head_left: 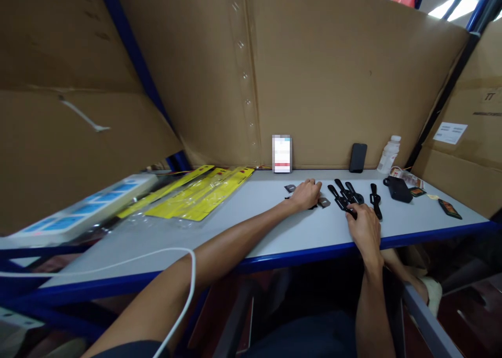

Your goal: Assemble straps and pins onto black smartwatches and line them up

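Note:
My left hand (307, 193) is on the tabletop, fingers curled down over small dark flat pieces; what the fingertips hold is hidden. A small grey square piece (289, 188) lies just behind its wrist, another dark square piece (323, 202) to its right. My right hand (364, 226) is closed at the near end of a black two-handled tool, which looks like a spokeshave (339, 200). More black spokeshaves (349, 191) lie crossed with it in a loose group. One separate spokeshave (375, 201) rests to the right of that hand.
Yellow cards in clear plastic packaging (212, 193) lie to the left, beside a long white box with blue panels (84, 206). A lit screen (282, 154), a dark phone (358, 158) and a bottle (389, 154) stand at the back. A black case (399, 189) is right. A white cable (172, 249) crosses in front.

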The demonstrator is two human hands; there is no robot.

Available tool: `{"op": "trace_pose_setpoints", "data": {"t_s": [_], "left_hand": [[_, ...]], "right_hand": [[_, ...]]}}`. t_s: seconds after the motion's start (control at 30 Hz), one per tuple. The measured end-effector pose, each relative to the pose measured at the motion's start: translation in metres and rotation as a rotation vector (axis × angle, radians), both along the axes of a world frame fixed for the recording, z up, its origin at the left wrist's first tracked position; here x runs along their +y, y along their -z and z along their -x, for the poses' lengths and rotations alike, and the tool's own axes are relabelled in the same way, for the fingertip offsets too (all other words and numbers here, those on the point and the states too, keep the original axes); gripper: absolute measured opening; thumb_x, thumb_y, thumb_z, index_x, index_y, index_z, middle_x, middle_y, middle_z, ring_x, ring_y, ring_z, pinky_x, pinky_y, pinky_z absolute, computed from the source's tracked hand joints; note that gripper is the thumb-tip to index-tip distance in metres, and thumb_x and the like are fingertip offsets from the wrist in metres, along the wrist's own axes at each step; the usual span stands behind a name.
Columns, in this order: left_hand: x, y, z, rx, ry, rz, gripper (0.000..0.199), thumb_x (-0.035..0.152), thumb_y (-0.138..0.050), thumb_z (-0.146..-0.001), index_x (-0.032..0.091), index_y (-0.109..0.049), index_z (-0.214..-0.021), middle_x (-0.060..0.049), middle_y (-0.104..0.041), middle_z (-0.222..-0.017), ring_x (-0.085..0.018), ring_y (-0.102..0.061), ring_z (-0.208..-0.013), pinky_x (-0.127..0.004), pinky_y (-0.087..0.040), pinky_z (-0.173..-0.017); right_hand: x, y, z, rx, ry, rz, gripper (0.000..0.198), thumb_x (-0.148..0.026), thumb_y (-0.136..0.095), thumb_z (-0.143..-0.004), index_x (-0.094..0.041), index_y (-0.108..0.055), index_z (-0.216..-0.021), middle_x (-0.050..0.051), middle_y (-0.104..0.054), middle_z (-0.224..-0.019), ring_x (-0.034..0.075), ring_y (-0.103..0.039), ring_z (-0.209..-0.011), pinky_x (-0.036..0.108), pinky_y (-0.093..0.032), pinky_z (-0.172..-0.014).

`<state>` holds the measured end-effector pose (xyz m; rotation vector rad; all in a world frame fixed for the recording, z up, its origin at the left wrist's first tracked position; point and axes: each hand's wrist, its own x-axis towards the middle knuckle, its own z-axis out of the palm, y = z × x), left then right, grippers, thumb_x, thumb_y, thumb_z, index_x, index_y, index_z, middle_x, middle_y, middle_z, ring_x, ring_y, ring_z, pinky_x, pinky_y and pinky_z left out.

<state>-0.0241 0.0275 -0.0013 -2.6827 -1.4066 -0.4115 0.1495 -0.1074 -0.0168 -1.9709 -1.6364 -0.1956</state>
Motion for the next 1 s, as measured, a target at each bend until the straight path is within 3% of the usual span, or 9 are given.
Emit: {"op": "trace_pose_setpoints", "data": {"t_s": [0.47, 0.77, 1.0], "left_hand": [[0.012, 0.001, 0.004, -0.220, 0.039, 0.099, 0.024, 0.004, -0.056, -0.087, 0.017, -0.068, -0.103, -0.011, -0.070, -0.103, -0.024, -0.066, -0.103, -0.032, -0.050, -0.087], [0.016, -0.003, 0.003, -0.264, 0.034, 0.182, 0.028, 0.000, -0.058, -0.083, 0.017, -0.072, -0.101, -0.007, -0.075, -0.097, -0.022, -0.068, -0.097, -0.029, -0.049, -0.085], [0.019, -0.001, 0.005, -0.309, 0.021, 0.155, 0.026, 0.006, -0.059, -0.085, 0.018, -0.071, -0.105, -0.006, -0.075, -0.093, -0.021, -0.068, -0.093, -0.030, -0.050, -0.083]], "right_hand": [[0.000, 0.002, -0.003, -0.025, -0.047, -0.022, 0.030, -0.019, -0.051, -0.095, -0.021, -0.073, -0.115, 0.008, -0.071, -0.111, 0.025, -0.061, -0.109, 0.034, -0.044, -0.090], [-0.001, 0.000, -0.002, -0.025, -0.045, -0.001, 0.031, -0.018, -0.050, -0.095, -0.021, -0.073, -0.116, 0.009, -0.071, -0.112, 0.025, -0.061, -0.110, 0.034, -0.044, -0.092], [-0.001, 0.001, -0.002, -0.031, -0.047, -0.018, 0.031, -0.017, -0.050, -0.095, -0.020, -0.073, -0.115, 0.009, -0.071, -0.111, 0.024, -0.061, -0.108, 0.033, -0.044, -0.092]]}}
